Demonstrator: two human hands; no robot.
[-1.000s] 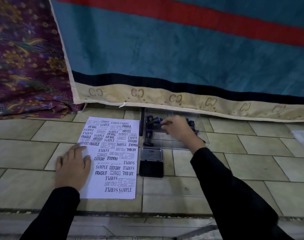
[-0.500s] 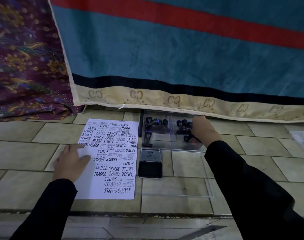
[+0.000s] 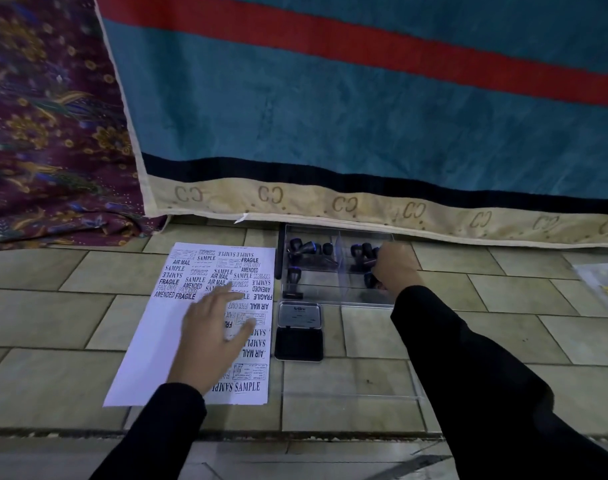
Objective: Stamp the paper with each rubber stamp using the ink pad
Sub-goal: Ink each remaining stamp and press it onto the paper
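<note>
Plastic case (image 3: 347, 294) by the blanket hem holds the stamps (image 3: 306, 247). Right grip (image 3: 396, 268) has shifted from the left compartment to the right one, fingers curled among the stamps there; can't tell if it has one yet. Left grip (image 3: 212, 337) moved from the paper (image 3: 146, 358) edge to mid-sheet: flat, fingers spread, holding nothing. Ink pad (image 3: 298, 342) open, just right of the paper. My read: picking the next stamp, sheet pinned ready.
</note>
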